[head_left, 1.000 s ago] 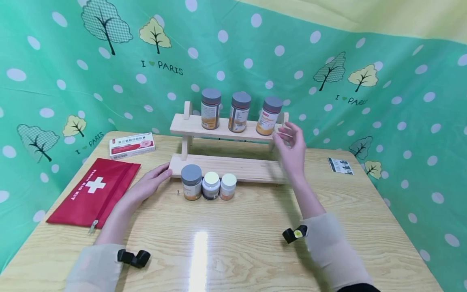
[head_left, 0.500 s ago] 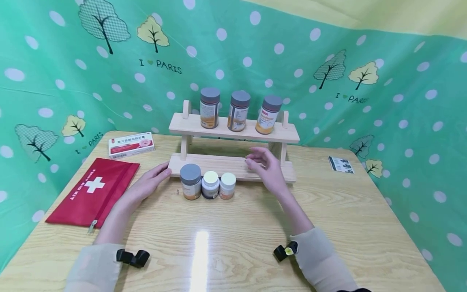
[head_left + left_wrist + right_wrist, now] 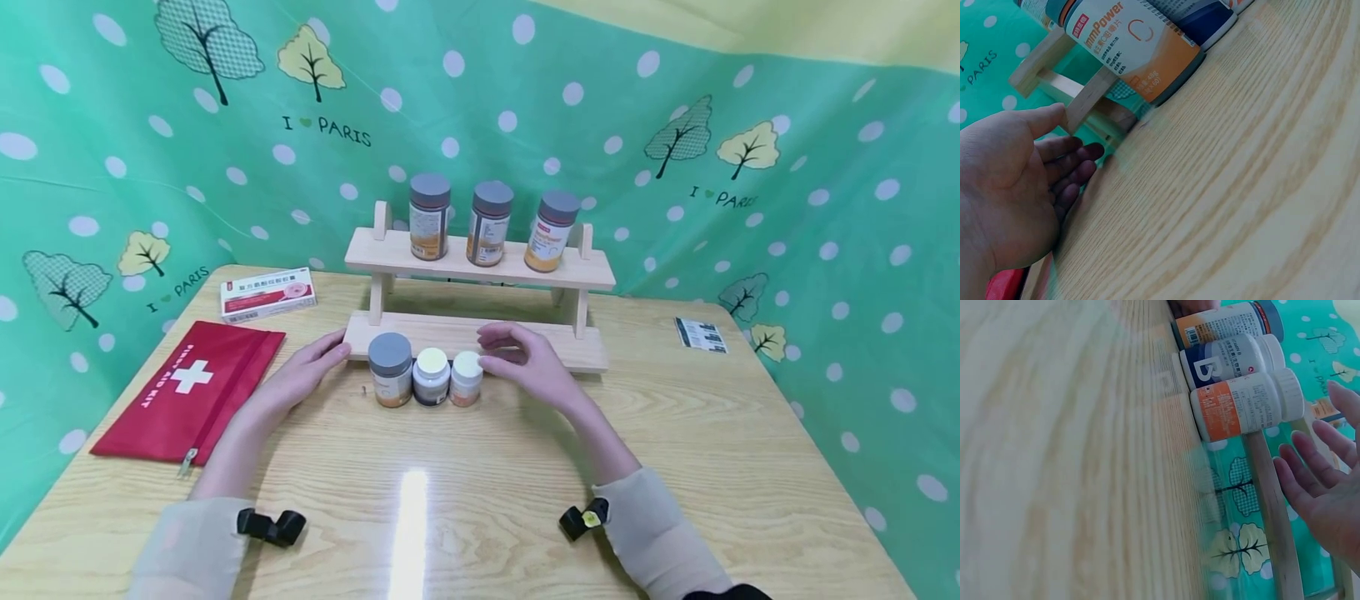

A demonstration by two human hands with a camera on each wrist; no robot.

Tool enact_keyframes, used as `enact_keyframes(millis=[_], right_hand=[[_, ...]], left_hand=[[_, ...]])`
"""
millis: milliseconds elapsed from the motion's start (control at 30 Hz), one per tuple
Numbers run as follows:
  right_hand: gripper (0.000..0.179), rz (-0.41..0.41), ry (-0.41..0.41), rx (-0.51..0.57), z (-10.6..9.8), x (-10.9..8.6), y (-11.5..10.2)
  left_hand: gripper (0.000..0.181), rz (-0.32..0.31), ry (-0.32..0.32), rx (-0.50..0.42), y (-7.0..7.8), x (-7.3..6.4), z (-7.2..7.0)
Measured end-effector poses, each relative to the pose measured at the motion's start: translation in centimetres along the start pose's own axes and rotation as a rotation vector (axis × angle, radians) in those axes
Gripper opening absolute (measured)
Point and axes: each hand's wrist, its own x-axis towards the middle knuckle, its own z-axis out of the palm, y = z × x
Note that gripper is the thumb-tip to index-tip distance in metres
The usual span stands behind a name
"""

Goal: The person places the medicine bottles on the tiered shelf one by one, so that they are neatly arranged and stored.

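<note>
At the left end of the lower board of a two-tier wooden shelf, my left hand rests with its thumb against the board's corner and its fingers loosely bent in the left wrist view. My right hand is beside a small white bottle with an orange label, fingers spread, with thumb and fingertips close to its white cap in the head view. In a row with it, before the shelf, stand a white bottle with a blue label and a larger grey-capped supplement jar.
On the upper board stand three tall grey-capped jars, the middle one turned label-aside. A red first aid kit pouch and a medicine box lie at the left. A small printed card lies at the right.
My right hand has come down from the upper board's right end, leftward past the lower board, to the small orange-labelled bottle. My left hand has stayed at the shelf.
</note>
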Motion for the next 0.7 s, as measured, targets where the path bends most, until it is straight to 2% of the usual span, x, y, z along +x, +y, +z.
enact_keyframes(millis=[133,400,700], right_hand=[[0.044,0.01,-0.023,-0.023,0.21,-0.02,-0.07],[0.05,0.016,-0.08,-0.153,0.55,-0.21,0.29],[0.053,-0.001,-0.079,-0.245,1.05,-0.29,0.24]], left_hand=[[0.077,0.015,-0.002,-0.001,-0.03,-0.04,-0.05],[0.076,0.009,-0.01,0.005,-0.01,0.07,-0.06],[0.077,0.003,-0.01,-0.002,0.04,-0.08,-0.13]])
